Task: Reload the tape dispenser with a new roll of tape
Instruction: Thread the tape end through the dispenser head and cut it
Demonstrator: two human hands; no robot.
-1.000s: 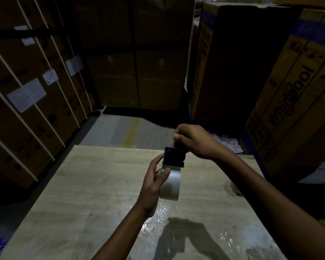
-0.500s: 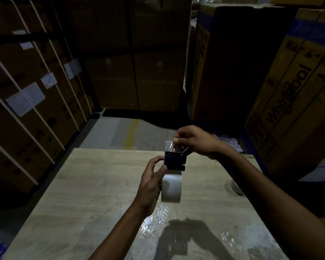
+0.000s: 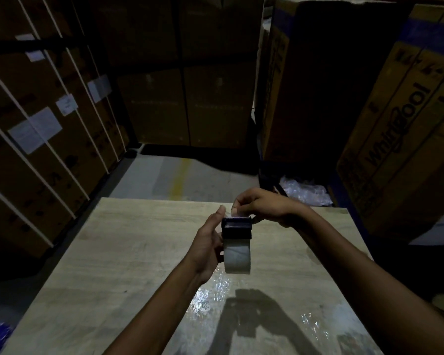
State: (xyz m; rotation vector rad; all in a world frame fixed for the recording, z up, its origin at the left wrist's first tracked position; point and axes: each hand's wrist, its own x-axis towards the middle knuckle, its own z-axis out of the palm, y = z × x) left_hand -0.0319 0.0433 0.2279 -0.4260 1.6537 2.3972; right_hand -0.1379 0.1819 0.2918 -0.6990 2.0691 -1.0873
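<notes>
Left hand (image 3: 207,245) is gripping the tape dispenser (image 3: 236,228) upright; right hand (image 3: 260,207) is pinching the tape end (image 3: 235,213) just above its head.

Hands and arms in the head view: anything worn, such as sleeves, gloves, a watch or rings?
Both hands, left and right, are bare: no gloves. Both forearms are uncovered to the frame edge, with no sleeves or watch visible. The dim light hides any rings.
</notes>
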